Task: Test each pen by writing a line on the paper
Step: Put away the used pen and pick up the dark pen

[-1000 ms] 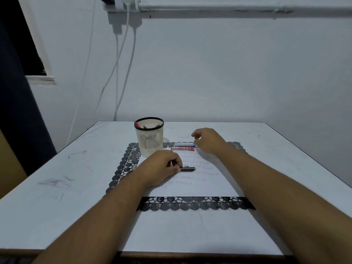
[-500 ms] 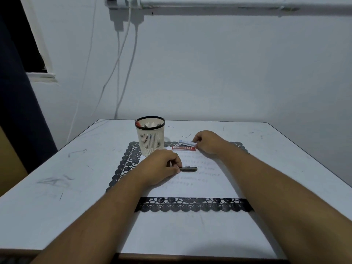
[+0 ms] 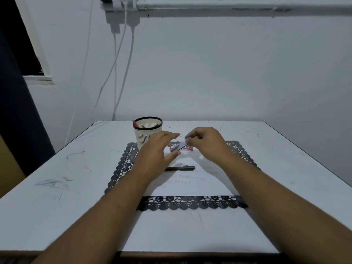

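While the right hand [image 3: 206, 143] pinches a blue-tipped pen [image 3: 181, 145] at frame centre above the paper [image 3: 192, 183], the left hand [image 3: 160, 149] reaches in, its grip wide and holding nothing; uncapping probably comes next, then a test line.

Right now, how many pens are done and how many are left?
Faint written rows on the paper suggest some were tested. A dark pen lies there. The right hand pinches a blue pen; the left hand reaches open. More wait in the cup.
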